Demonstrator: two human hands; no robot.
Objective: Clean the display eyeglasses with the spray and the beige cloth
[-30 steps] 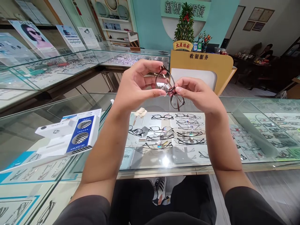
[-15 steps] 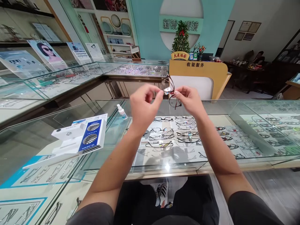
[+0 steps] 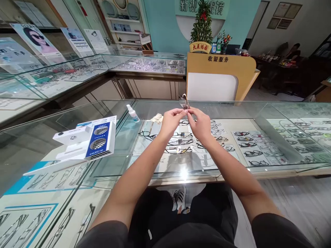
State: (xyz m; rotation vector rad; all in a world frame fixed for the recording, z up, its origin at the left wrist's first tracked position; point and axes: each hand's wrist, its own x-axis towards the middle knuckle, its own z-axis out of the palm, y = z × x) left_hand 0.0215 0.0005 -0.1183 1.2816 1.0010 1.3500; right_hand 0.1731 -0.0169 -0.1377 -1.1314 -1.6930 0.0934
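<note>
A pair of dark-framed eyeglasses (image 3: 183, 102) is held up over the glass counter, with one lens rising above my fingertips. My left hand (image 3: 171, 121) is closed in a pinch at the lower part of the frame. Close against it, my right hand (image 3: 201, 124) pinches the same eyeglasses from the right side. The fingers hide much of the frame and the temples. Beneath my hands, rows of eyeglasses (image 3: 182, 142) lie inside the display case. A crumpled pale cloth (image 3: 157, 118) is just left of my left hand on the counter.
A small white spray bottle (image 3: 133, 113) stands on the glass counter (image 3: 113, 172) to the left. Beside it is a blue and white display box (image 3: 99, 139). A yellow cash desk (image 3: 199, 63) with a plant (image 3: 202, 26) stands ahead. A person (image 3: 293, 51) is at the far right.
My hands have come together; the left moved right onto the eyeglasses, which are now turned more edge-on. The view has tilted downward, and the pale cloth has come into sight.
</note>
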